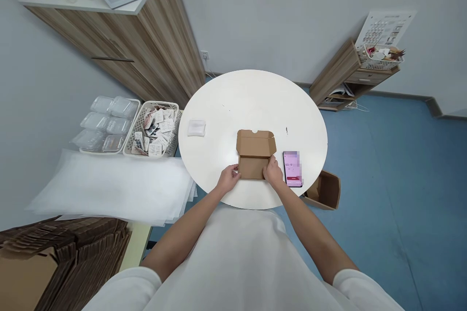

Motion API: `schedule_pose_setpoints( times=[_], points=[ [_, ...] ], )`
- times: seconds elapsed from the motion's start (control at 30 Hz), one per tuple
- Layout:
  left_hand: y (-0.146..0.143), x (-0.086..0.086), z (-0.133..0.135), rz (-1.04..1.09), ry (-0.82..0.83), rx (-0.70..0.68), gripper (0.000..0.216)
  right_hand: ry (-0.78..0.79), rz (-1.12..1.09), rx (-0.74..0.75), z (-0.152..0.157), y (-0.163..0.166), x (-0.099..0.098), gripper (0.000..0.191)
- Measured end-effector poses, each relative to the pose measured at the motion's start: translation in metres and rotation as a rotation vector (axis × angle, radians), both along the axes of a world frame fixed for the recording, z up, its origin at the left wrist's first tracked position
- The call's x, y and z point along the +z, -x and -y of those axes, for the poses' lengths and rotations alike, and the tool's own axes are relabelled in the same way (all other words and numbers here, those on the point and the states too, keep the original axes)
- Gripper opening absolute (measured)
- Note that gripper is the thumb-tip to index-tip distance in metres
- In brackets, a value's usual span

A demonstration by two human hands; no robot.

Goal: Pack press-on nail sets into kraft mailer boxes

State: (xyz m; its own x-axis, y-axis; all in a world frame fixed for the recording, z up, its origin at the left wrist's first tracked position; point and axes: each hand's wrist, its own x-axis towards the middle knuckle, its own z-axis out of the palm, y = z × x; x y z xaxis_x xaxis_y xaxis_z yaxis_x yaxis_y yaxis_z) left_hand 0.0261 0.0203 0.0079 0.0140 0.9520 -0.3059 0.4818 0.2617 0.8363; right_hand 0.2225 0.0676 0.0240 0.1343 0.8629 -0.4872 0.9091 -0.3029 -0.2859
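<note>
A small brown cardboard box [251, 168] rests on the round white table [251, 95], its flapped lid [256, 145] raised on the far side. No contents show inside the tray part. My left hand [229, 178] is closed on the box's left wall near the front corner. On the right side, my right hand [273, 171] grips the opposite wall, fingers partly inside the box. Just right of that hand lies a phone [292, 169] with a pink timer screen. Farther left on the table is a small whitish translucent packet [196, 128].
Left of the table stand a basket of printed cards [155, 131] and a basket of clear plastic containers [109, 124]. White sheets [113, 184] lie before them, with stacked flat cardboard [83, 257] nearer me. An open carton [323, 190] stands on the floor at right.
</note>
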Motion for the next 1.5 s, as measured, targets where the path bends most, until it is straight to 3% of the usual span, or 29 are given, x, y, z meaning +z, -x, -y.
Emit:
schedule_pose_setpoints(
  times=[0.4,0.67,0.9,1.03,1.17,1.3,1.4,1.5],
  points=[
    [-0.009,-0.006,-0.01,0.04,0.005,0.063,0.039,-0.033,-0.083,-0.056,-0.002,-0.013,0.007,0.065],
    [-0.01,0.002,-0.006,0.037,0.059,0.157,0.042,-0.059,-0.196,-0.088,0.004,-0.025,0.01,0.07],
    [0.007,0.013,0.01,-0.007,0.097,0.308,0.044,-0.574,-0.3,-0.043,0.03,-0.045,0.013,0.058],
    [0.037,0.02,0.023,-0.065,0.086,0.431,0.044,-0.7,-0.402,0.017,0.035,-0.04,0.023,0.054],
    [0.082,0.025,0.019,-0.139,0.069,0.54,0.043,-0.638,-0.542,0.187,0.02,-0.003,0.045,0.047],
    [0.136,0.025,-0.017,-0.219,0.033,0.57,0.044,-0.215,-0.662,0.31,-0.005,0.068,0.062,0.042],
    [0.169,0.023,-0.058,-0.233,0.023,0.565,0.046,0.007,-0.73,0.241,-0.025,0.129,0.054,0.045],
    [0.19,0.016,-0.096,-0.209,0.101,0.524,0.055,0.107,-0.742,0.118,-0.05,0.183,0.03,0.048]
  ],
)
